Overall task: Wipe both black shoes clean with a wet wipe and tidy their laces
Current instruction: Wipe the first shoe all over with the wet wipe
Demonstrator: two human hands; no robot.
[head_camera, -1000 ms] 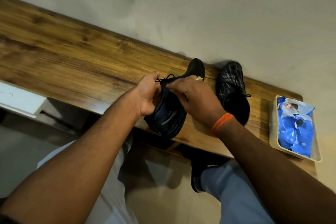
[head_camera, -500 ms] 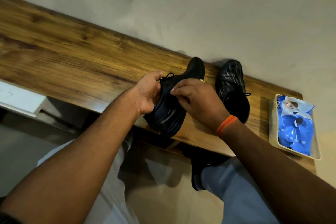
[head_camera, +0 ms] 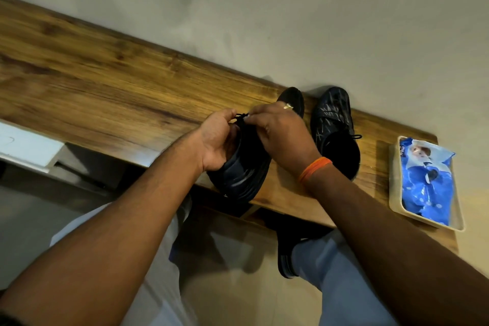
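Laces (head_camera: 241,115) sit pinched between the fingers of my left hand (head_camera: 215,140) and my right hand (head_camera: 281,135), both curled tight on the black cord above the near shoe (head_camera: 242,174). That shoe rests on the wooden bench (head_camera: 105,92), its heel poking over the front edge toward me, and my left palm lies against its side. My right hand covers most of its upper, so I cannot see how the laces run through the eyelets; only the toe shows beyond my knuckles. The second black shoe (head_camera: 334,130) stands just beside it on the right, toe near the wall (head_camera: 291,21), with one lace end trailing off its right side. Well apart, at the bench's right end, a cream tray (head_camera: 395,193) holds a blue wet wipe pack (head_camera: 426,180). An orange band (head_camera: 315,168) circles my right wrist and a ring (head_camera: 288,106) shows on that hand. Below the bench I see my pale trouser legs and a dark shoe on my foot (head_camera: 285,254) on the floor.
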